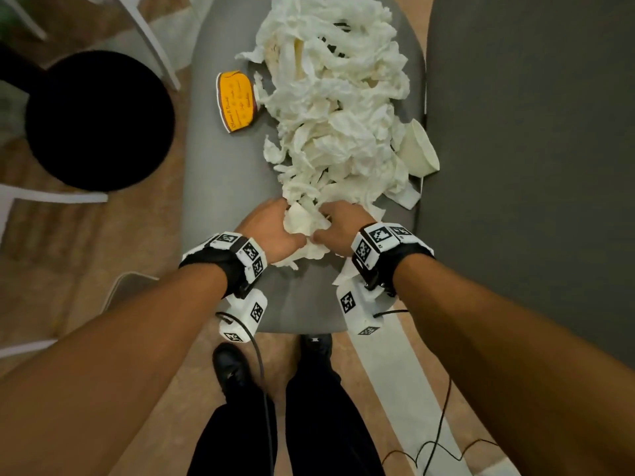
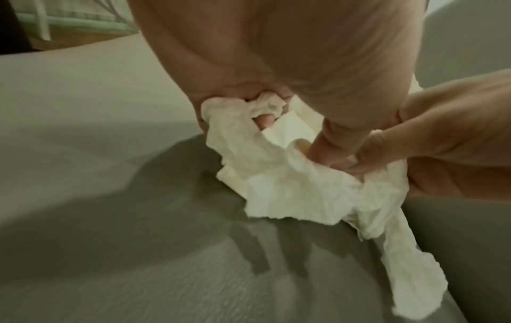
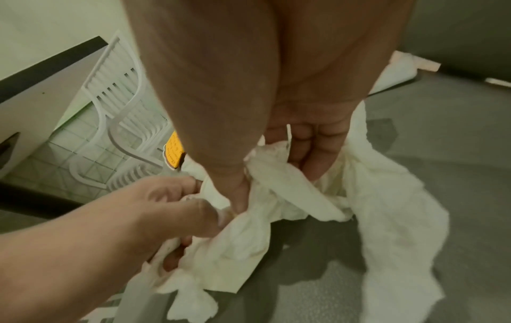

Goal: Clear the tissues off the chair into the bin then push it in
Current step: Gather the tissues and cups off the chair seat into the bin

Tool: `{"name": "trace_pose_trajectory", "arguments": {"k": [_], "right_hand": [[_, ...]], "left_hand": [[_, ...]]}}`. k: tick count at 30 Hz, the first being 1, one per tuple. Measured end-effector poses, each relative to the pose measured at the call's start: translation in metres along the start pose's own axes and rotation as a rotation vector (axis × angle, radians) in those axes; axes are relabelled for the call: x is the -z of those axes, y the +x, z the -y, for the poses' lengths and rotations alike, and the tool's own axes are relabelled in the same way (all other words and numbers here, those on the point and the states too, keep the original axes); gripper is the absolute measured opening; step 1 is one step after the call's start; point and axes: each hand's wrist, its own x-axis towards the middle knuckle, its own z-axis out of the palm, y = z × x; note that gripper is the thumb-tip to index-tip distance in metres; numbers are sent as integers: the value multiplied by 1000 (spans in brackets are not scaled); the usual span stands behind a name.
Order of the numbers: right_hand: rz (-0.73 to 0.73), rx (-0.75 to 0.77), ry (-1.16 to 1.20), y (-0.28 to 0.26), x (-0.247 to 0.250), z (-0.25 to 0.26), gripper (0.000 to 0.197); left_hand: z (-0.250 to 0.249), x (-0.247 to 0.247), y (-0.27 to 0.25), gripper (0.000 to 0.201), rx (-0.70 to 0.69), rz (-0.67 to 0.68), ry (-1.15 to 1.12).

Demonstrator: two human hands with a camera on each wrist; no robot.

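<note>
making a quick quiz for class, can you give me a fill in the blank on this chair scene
1. Both hands grip crumpled white ____ at the near end of the grey upholstered chair seat.
2. The round bin left of the seat is ____ in colour.
3. The flat label beside the pile is mostly ____.
4. A white paper ____ lies tipped at the seat's right edge.

Missing: tissues; black; yellow; cup

Dim light falls on a brown patterned floor [image 1: 86, 276], with white chair legs [image 1: 151, 39] nearby
</note>
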Motion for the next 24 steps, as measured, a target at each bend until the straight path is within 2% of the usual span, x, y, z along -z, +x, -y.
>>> {"name": "trace_pose_trajectory", "arguments": {"k": [5, 6, 8, 10, 15, 19, 22, 24], "right_hand": [[55, 108, 31, -4, -17, 26, 21], [57, 122, 33, -5, -21, 34, 19], [52, 155, 11, -6, -28, 48, 20], [67, 168, -26, -8, -34, 60, 29], [15, 186, -117, -8, -35, 68, 63], [-72, 223, -369, -19, -27, 62, 91], [33, 189, -640, -28, -27, 50, 106], [102, 171, -670, -27, -33, 42, 101]], "left_hand": [[26, 10, -20, 65, 116, 4, 43], [30, 14, -25, 61, 118, 0, 14], [37, 22, -35, 35, 130, 20, -64], [47, 31, -43, 21, 145, 57, -59], [71, 44, -58, 26, 204, 89, 11], [78, 47, -66, 26, 231, 76, 5], [76, 47, -75, 19, 238, 37, -31], [73, 45, -79, 32, 239, -23, -87]]}}
